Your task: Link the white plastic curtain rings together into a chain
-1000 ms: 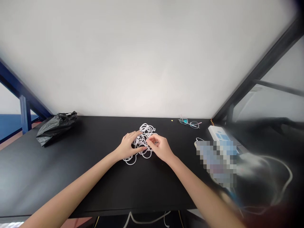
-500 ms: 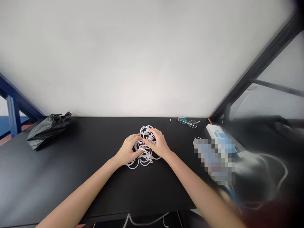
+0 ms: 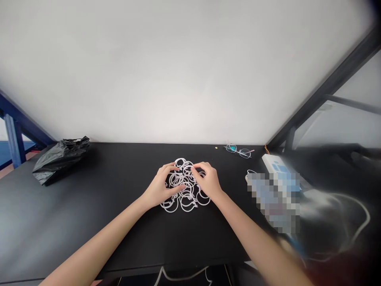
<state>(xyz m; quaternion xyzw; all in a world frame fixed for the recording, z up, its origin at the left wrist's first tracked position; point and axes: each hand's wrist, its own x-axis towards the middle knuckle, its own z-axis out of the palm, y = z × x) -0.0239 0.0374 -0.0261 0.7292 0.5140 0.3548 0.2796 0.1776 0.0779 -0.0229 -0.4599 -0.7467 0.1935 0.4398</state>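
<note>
A loose heap of white plastic rings with small tabs, like curtain rings, lies on the black table. At the left side of the heap is my left hand, thumb and fingers spread apart and touching the rings. My right hand is over the right side, with thumb and forefinger pinched together on one ring at the upper part of the heap. Several rings overlap, and some are partly covered by my fingers.
A black plastic bag lies at the back left. Eyeglasses rest near the wall. To the right are a white and blue box, a blurred-out item and a white cable. The table's front edge is close.
The rings have spread out more, mainly to the right. My right hand has moved right and now pinches a ring. My left hand has opened slightly. The view has shifted a little.
</note>
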